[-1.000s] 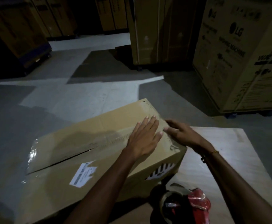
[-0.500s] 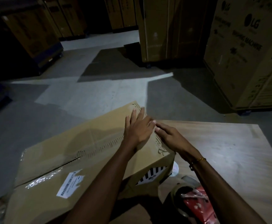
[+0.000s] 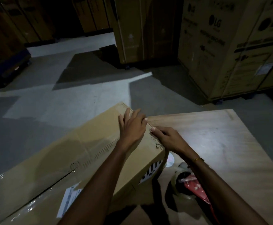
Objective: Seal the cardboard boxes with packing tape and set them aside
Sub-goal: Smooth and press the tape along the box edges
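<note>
Long brown cardboard box (image 3: 77, 159) lies across left edge of pale wooden counter (image 3: 222, 143), most of it overhanging floor. Left hand (image 3: 131, 125) flat, fingers straight, pressing box top at its far right end, likely rubbing tape down over seam. Right hand (image 3: 166, 138) rests on same end edge, fingers extended, holding nothing, probably steadying box. Red-handled tape dispenser (image 3: 191, 185) parked near counter's front edge, within reach.

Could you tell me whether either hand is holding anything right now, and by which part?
Nothing is gripped. The left hand lies flat on the cardboard box top by its far right edge; the right hand presses that edge.
</note>
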{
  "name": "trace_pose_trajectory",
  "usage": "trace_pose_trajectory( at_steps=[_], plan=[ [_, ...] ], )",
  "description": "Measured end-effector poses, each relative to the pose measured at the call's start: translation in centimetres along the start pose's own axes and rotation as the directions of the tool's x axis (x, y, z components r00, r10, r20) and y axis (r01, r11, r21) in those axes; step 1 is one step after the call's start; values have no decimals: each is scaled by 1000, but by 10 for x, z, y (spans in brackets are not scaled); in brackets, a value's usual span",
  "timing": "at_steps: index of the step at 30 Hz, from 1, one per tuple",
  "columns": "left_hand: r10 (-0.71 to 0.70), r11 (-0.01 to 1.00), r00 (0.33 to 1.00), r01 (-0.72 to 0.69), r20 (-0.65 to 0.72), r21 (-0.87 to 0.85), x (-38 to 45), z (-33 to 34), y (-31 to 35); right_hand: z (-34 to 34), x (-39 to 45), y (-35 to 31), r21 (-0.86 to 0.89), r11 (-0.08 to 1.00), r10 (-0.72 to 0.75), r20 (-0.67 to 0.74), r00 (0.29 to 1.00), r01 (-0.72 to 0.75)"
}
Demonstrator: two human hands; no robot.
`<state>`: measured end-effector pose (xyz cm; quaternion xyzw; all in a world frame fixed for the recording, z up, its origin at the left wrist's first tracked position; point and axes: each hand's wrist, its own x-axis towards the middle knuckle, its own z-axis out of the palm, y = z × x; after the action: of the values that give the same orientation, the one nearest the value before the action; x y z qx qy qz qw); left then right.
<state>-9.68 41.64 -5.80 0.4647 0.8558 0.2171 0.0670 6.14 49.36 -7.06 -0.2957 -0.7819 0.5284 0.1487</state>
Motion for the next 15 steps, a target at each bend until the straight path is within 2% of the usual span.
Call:
trace_pose_trajectory(
  at_steps=[5, 10, 12, 15],
  plan=[
    [189, 982, 982, -189, 15, 7, -20, -9, -15, 24, -7, -3, -51, 999, -10, -179, 984, 1],
    [381, 921, 922, -372, 66, -112, -42, -12, 3, 14, -43, -1, -36, 999, -2, -283, 959, -9],
    [423, 899, 904, -411, 58, -149, -51, -6, 15, 9, -66, 11, 6, 999, 50, -352, 935, -52],
    [466, 885, 874, -457, 135, -93, -62, 7, 36, 5, -109, 34, -78, 993, 39, -479, 877, -87]
  ],
)
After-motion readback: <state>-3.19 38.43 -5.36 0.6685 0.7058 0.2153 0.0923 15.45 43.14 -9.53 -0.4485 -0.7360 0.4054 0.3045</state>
